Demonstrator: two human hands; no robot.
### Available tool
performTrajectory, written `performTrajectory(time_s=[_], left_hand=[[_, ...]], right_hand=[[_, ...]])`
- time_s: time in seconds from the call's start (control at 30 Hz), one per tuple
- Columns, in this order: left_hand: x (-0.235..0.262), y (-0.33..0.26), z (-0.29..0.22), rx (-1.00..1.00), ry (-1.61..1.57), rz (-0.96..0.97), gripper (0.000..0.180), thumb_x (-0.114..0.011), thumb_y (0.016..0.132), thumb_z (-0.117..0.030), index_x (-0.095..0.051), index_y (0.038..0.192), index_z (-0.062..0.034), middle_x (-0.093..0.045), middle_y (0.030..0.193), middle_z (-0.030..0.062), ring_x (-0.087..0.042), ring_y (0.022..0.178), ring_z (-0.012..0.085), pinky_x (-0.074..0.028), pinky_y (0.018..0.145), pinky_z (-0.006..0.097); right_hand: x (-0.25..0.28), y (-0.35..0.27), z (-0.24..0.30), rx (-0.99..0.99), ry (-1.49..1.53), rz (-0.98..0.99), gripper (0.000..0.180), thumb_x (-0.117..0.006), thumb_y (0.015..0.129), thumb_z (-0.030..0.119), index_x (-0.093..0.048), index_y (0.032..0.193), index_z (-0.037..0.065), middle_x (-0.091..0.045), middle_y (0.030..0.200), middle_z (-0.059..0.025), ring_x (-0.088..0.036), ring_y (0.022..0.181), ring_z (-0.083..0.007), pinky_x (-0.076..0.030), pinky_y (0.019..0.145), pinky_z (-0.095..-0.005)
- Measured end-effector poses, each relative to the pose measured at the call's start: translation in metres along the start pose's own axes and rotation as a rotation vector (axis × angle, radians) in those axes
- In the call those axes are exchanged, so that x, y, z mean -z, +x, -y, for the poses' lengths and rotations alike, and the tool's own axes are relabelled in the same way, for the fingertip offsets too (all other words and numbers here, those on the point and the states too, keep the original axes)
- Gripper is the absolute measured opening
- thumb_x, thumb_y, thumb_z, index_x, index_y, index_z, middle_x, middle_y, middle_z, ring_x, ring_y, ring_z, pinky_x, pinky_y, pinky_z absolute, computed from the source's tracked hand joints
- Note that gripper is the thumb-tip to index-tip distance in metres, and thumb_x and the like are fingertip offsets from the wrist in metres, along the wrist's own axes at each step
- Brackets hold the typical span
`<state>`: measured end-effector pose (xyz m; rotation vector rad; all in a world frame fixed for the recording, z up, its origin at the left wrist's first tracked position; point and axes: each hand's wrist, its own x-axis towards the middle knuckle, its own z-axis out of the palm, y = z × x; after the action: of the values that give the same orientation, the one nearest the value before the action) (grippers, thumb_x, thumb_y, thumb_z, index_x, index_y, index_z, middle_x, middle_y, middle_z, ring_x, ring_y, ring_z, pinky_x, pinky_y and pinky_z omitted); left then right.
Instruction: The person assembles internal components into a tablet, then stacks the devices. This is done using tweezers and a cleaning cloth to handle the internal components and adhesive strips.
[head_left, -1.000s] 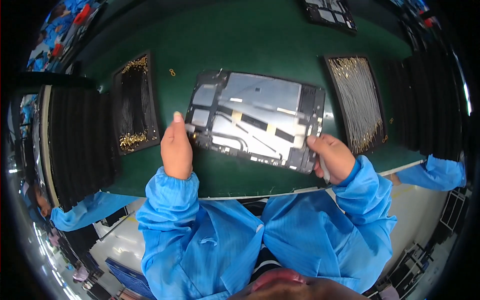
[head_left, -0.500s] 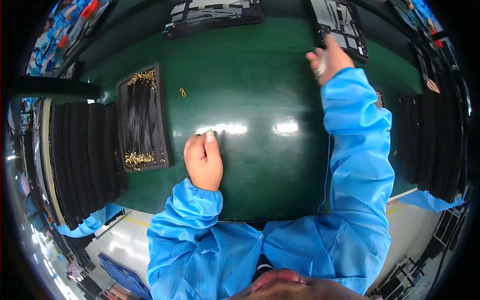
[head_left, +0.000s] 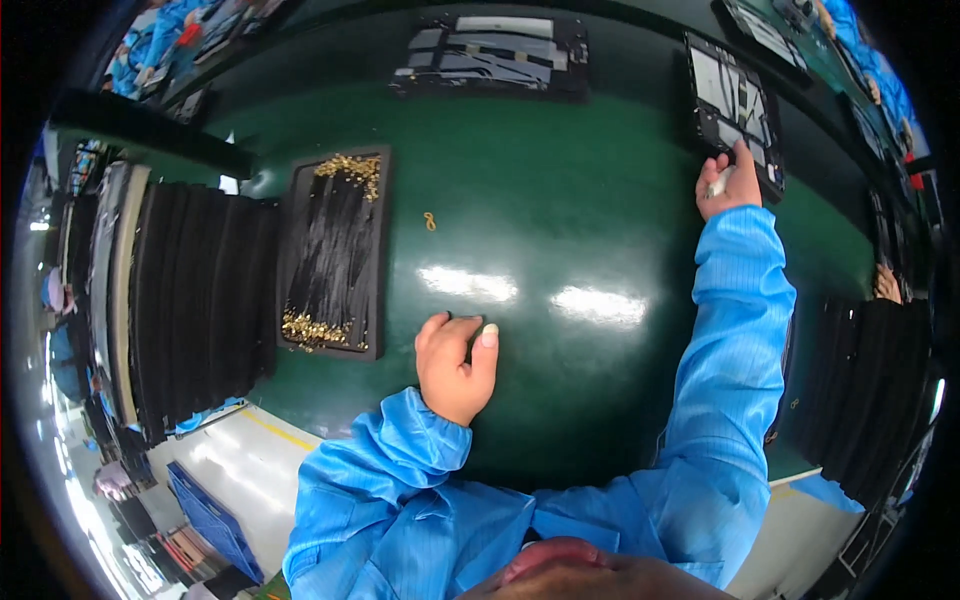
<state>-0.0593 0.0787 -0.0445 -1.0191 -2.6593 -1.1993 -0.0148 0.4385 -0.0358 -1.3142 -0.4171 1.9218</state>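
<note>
The right hand is stretched out toward the far right corner of the desk, its fingers curled around a small white object. Its thumb points away from the body and overlaps the near end of the right tablet; whether it presses on the tablet or only passes above it cannot be told. That tablet lies with its inner parts showing near the same far corner.

The left hand is half open near the middle of the desk's near edge, its fingers loosely bent and its thumb apart from them. Whether it rests on the surface cannot be told.

A second tablet lies along the middle of the far edge. Toward the left edge sits a tray of black cables with gold ends, a yellow loop just beside it.
</note>
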Motion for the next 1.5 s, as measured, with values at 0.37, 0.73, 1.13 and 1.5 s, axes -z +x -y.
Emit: performTrajectory(time_s=[0.37, 0.73, 1.13, 1.5], left_hand=[[0.007, -0.011, -0.004, 0.466, -0.592, -0.061, 0.041, -0.055, 0.078, -0.03, -0.045, 0.103, 0.001, -0.054, 0.088, 0.0131, -0.052, 0.079, 0.0217, -0.042, 0.071, 0.032], [0.071, 0.009, -0.021, 0.455, -1.337, 0.622, 0.041, -0.06, 0.072, -0.013, -0.045, 0.107, 0.0014, -0.055, 0.091, 0.0061, -0.053, 0.084, 0.0152, -0.043, 0.071, 0.028], [0.03, 0.077, 0.016, 0.114, 0.567, 0.061, 0.025, -0.051, 0.072, -0.029, -0.06, 0.084, -0.0094, -0.057, 0.086, 0.0105, -0.052, 0.079, 0.0277, -0.041, 0.066, 0.038], [0.051, 0.089, 0.076, 0.294, 0.661, -0.018, 0.026, -0.049, 0.076, -0.03, -0.06, 0.088, -0.0105, -0.059, 0.086, 0.0108, -0.054, 0.082, 0.0309, -0.042, 0.072, 0.041]], right_hand=[[0.061, -0.225, -0.116, -0.475, -0.341, 0.419, 0.038, -0.047, 0.077, 0.048, -0.049, 0.084, 0.011, -0.05, 0.064, -0.0021, -0.046, 0.044, -0.0154, -0.035, 0.035, -0.0268], [0.175, -0.279, -0.152, 0.058, -1.485, 1.581, 0.032, -0.051, 0.081, 0.026, -0.05, 0.104, 0.003, -0.056, 0.083, -0.0056, -0.052, 0.074, -0.012, -0.042, 0.07, -0.0236], [0.168, -0.258, -0.147, -0.014, -1.435, 1.099, 0.035, -0.051, 0.079, 0.027, -0.052, 0.103, 0.002, -0.059, 0.086, -0.0146, -0.057, 0.082, -0.0203, -0.043, 0.073, -0.0272], [0.156, -0.253, -0.142, -0.286, -1.332, 1.055, 0.04, -0.049, 0.08, 0.034, -0.049, 0.108, 0.006, -0.059, 0.085, -0.011, -0.057, 0.067, -0.0162, -0.046, 0.062, -0.0266]])
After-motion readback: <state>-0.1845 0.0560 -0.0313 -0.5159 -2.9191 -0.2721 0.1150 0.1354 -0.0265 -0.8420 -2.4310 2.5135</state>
